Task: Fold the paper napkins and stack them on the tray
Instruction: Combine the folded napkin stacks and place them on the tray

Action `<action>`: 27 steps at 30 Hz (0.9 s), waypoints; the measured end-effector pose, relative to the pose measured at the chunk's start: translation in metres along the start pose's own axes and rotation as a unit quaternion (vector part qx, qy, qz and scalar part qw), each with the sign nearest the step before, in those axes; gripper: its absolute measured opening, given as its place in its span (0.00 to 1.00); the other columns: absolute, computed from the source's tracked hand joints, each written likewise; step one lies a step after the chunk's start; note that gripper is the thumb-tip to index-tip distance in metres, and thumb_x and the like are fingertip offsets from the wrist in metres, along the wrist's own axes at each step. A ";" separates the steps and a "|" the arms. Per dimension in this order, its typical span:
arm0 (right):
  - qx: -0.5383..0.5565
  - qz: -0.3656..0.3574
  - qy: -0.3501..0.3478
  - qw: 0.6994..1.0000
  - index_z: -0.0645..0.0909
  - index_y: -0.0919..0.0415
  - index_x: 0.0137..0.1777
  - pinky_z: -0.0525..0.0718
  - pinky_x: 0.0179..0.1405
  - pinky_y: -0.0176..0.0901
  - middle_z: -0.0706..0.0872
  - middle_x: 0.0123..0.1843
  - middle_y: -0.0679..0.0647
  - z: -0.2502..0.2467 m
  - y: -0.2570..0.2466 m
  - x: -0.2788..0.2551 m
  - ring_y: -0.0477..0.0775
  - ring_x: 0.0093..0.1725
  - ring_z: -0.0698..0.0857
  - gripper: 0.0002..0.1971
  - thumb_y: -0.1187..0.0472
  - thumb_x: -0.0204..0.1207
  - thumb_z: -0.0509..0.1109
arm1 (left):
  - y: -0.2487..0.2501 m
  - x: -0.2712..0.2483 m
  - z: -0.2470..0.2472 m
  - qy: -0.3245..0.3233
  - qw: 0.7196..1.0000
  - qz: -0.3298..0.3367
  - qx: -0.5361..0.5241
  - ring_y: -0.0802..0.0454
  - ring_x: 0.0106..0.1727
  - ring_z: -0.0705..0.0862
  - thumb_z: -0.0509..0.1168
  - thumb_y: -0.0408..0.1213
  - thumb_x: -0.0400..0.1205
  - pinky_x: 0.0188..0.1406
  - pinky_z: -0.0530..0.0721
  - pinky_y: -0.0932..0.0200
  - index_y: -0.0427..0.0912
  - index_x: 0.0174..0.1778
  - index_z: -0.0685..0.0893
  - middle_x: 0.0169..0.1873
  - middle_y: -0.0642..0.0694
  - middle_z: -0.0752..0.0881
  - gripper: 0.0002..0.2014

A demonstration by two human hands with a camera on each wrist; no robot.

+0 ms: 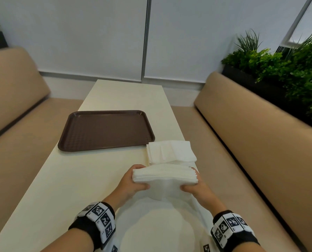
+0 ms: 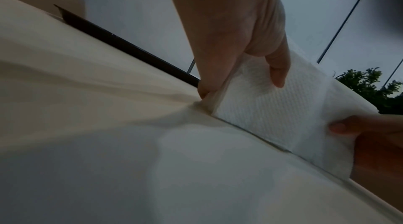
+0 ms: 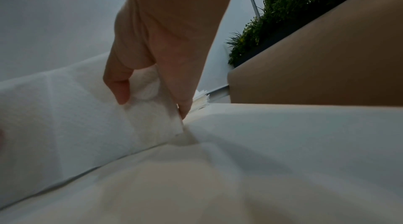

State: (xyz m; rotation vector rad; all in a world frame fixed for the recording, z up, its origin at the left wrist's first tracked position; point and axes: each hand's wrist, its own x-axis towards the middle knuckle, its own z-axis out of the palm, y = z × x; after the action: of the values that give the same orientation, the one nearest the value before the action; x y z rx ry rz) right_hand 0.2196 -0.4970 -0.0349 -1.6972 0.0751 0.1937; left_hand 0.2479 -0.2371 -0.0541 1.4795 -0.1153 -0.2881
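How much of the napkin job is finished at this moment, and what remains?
Done: nothing is stacked yet; the brown tray holds no napkins. In hand: the left hand and right hand grip a thick bundle of napkins at its two ends, above the table. Left: folding these, folding the second napkin pile lying beside the tray, and stacking all on the tray.

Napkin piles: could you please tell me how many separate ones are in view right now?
2. One napkin bundle is held between the left hand and right hand; the loose pile lies on the table beyond it. The tray holds none.
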 end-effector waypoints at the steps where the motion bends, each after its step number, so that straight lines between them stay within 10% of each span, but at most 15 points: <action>1: -0.003 -0.002 0.003 1.000 0.73 0.53 0.65 0.80 0.61 0.48 0.84 0.59 0.50 0.000 0.000 0.000 0.49 0.61 0.82 0.32 0.68 0.58 0.73 | 0.000 0.000 0.000 0.006 1.000 0.002 -0.002 0.50 0.52 0.80 0.78 0.30 0.56 0.46 0.81 0.63 0.45 0.56 0.78 0.50 0.46 0.83 0.32; 8: -0.024 -0.009 -0.005 1.000 0.80 0.56 0.63 0.83 0.63 0.50 0.88 0.59 0.51 0.001 -0.008 -0.005 0.53 0.62 0.85 0.25 0.67 0.65 0.78 | 0.000 -0.002 -0.004 0.009 1.000 -0.022 0.010 0.50 0.51 0.86 0.82 0.31 0.62 0.45 0.84 0.67 0.44 0.50 0.84 0.40 0.54 0.91 0.22; 12: 0.044 0.032 -0.028 0.998 0.80 0.61 0.62 0.87 0.56 0.53 0.89 0.59 0.59 0.003 -0.033 -0.003 0.60 0.57 0.88 0.23 0.67 0.66 0.77 | 0.026 -0.002 -0.015 0.005 0.997 -0.073 -0.037 0.46 0.48 0.90 0.84 0.47 0.47 0.43 0.88 0.53 0.41 0.52 0.85 0.45 0.45 0.92 0.36; 19: 0.220 0.130 -0.088 0.963 0.82 0.64 0.58 0.89 0.50 0.56 0.90 0.52 0.61 0.037 -0.076 0.010 0.60 0.48 0.90 0.15 0.69 0.71 0.72 | 0.072 -0.017 -0.046 -0.011 0.973 -0.166 -0.159 0.45 0.40 0.88 0.70 0.31 0.71 0.30 0.87 0.57 0.38 0.53 0.82 0.38 0.41 0.90 0.15; 27: 0.122 0.187 -0.112 0.968 0.76 0.61 0.65 0.88 0.44 0.48 0.89 0.56 0.57 0.083 -0.090 0.051 0.58 0.50 0.88 0.19 0.65 0.74 0.72 | 0.073 -0.021 -0.097 0.078 0.966 -0.204 -0.136 0.47 0.32 0.89 0.65 0.29 0.80 0.25 0.85 0.61 0.34 0.48 0.84 0.35 0.40 0.91 0.05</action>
State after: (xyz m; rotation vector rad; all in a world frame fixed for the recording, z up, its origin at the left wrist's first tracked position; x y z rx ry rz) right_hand 0.2768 -0.3995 0.0343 -1.3948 0.2417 0.6330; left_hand 0.2613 -0.1334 0.0108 1.2374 0.3487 -0.4972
